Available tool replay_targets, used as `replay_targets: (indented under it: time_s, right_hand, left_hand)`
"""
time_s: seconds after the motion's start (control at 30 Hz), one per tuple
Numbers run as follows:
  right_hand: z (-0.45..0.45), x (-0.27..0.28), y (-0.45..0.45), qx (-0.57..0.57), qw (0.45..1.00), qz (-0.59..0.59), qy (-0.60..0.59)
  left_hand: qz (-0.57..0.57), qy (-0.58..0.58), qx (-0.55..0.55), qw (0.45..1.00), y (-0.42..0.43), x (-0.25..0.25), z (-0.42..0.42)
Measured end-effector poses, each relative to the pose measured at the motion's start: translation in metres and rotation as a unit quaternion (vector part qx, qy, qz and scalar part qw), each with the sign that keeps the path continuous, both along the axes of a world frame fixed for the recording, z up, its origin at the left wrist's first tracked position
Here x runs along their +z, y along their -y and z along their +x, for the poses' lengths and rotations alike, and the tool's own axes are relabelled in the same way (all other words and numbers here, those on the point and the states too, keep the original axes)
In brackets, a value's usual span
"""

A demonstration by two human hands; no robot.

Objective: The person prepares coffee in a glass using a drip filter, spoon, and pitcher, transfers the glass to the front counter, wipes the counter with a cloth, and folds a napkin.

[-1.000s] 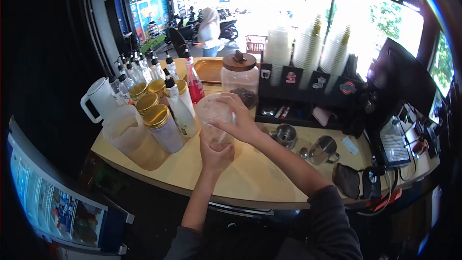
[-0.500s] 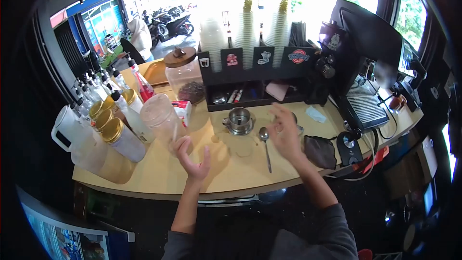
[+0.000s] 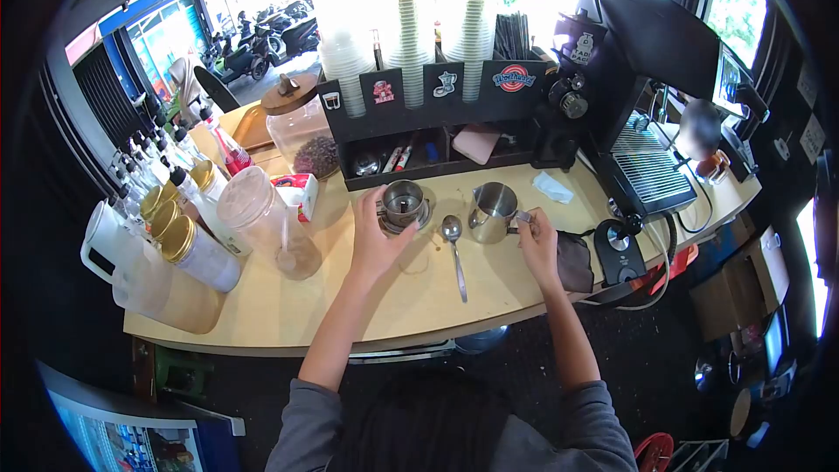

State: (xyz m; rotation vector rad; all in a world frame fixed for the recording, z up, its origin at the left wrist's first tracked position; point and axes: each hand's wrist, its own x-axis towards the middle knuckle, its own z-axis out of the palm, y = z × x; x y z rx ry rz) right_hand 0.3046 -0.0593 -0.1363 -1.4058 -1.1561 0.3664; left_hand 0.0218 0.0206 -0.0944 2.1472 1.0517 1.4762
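Observation:
My left hand curls around a small metal coffee drip filter, thumb on its near right side and fingers on its left. The filter stands upright on the counter, and a small knob shows inside it. On the right, a stainless steel milk pitcher rests upright, its handle pinched by my right hand. Between the two vessels lies a metal spoon, bowl pointing away from me.
A clear lidded tub, syrup bottles and gold-lidded jars crowd the left. Behind stands a black organizer with cup stacks. A dark cloth, a tamper and an espresso machine are on the right. The wooden counter ends near me.
My left hand has moved from beside the tub to the drip filter and closed around it. My right hand has lowered and taken the pitcher's handle. The camera view has shifted.

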Motion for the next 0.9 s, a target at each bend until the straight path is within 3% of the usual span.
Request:
replay_targets:
  time_s: [0.07,0.17,0.4,0.47,0.63,0.73,0.8,0.83,0.9]
  right_hand:
    - [0.004,0.002,0.000,0.039,0.999,0.010,-0.035]
    - [0.006,0.009,0.005,0.105,0.989,-0.008,-0.108]
    - [0.013,0.016,-0.005,0.042,0.994,-0.016,-0.099]
    - [0.023,0.012,-0.013,0.043,0.994,-0.004,-0.103]
    - [0.045,0.014,-0.031,0.020,0.997,-0.009,-0.079]
    - [0.048,0.024,-0.026,-0.015,0.999,-0.035,0.010]
    - [0.044,0.029,-0.001,-0.084,0.971,0.058,0.218]
    - [0.041,0.040,0.018,-0.085,0.970,0.058,0.220]
    - [0.033,0.061,0.057,0.051,0.960,-0.119,0.246]
  left_hand:
    - [-0.020,-0.085,0.013,0.996,-0.006,-0.003,-0.002]
    - [-0.079,-0.121,0.031,0.989,-0.013,-0.002,0.002]
    - [-0.103,-0.206,0.032,0.973,-0.020,0.008,0.000]
    - [-0.157,-0.256,0.018,0.954,-0.022,0.010,-0.004]
    - [-0.139,-0.270,0.014,0.953,-0.040,0.006,-0.002]
    - [-0.154,-0.317,0.000,0.936,-0.047,0.020,0.000]
    - [-0.175,-0.348,-0.009,0.921,-0.053,0.024,0.001]
    - [-0.167,-0.355,-0.017,0.920,-0.056,0.022,0.001]
    - [-0.160,-0.360,-0.024,0.919,-0.060,0.023,0.000]
